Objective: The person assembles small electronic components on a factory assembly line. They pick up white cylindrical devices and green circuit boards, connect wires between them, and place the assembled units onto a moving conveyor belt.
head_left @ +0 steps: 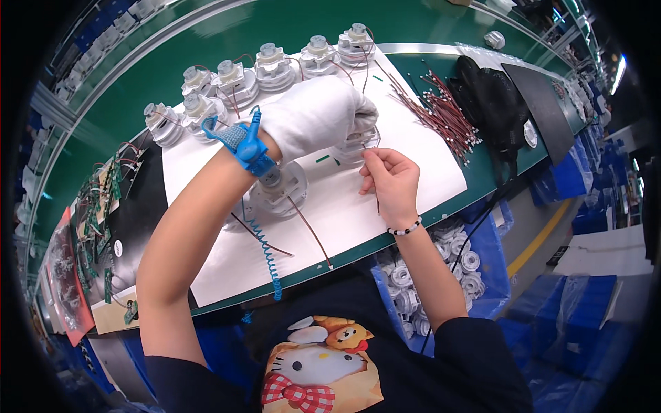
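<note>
Watching this over the head feed, the spot I'd worry about is the pinch — the right hand has thumb and fingertip closed together on what looks like a thin brown wire, right up against the white unit. Tug too hard or at a bad angle and I reckon the wire could kink or pull loose, since it's that skinny. The left hand is in a white glove, fingers curled in over the top of that same unit; they hide most of it, so I can't tell how firmly they've got it, and a loose grip there could let it twist. The blue coiled cord off the wrist strap is my other gripe: it trails beside another unit with brown wires hanging off it, so it might snag one. As for looks, the unit sits on the white sheet over the green worktop, between both hands — round, glossy, see-through-ish base, upper part mostly covered by the glove. Small green strips lie just left of it, and similar ones line the far side.
</note>
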Motion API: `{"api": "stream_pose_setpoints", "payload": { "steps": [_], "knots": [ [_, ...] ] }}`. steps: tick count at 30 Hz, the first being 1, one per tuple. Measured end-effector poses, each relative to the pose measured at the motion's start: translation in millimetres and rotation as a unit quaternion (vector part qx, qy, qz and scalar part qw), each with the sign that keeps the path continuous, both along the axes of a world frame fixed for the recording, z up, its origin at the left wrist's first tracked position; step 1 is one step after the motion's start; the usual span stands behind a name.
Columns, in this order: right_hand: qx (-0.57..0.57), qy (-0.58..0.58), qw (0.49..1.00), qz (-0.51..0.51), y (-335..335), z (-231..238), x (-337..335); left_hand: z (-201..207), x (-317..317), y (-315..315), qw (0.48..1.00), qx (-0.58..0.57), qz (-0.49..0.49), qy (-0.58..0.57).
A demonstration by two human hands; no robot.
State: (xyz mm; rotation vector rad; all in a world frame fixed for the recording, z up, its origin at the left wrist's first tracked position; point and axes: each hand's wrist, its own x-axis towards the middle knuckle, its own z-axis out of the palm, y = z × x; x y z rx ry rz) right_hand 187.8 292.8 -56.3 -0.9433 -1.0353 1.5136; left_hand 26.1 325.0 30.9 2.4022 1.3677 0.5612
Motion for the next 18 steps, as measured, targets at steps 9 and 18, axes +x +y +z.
{"api": "stream_pose_setpoints", "payload": {
  "steps": [9, 18],
  "knots": [
    [-0.012, -0.038, 0.999, 0.0, 9, 10, 0, 3, -1, 0, 1.0, 0.001, -0.019, 0.018],
    [0.005, -0.045, 0.999, -0.02, 2, 6, -5, 6, 0, -2, 1.0, -0.003, -0.01, 0.024]
  ]
}}
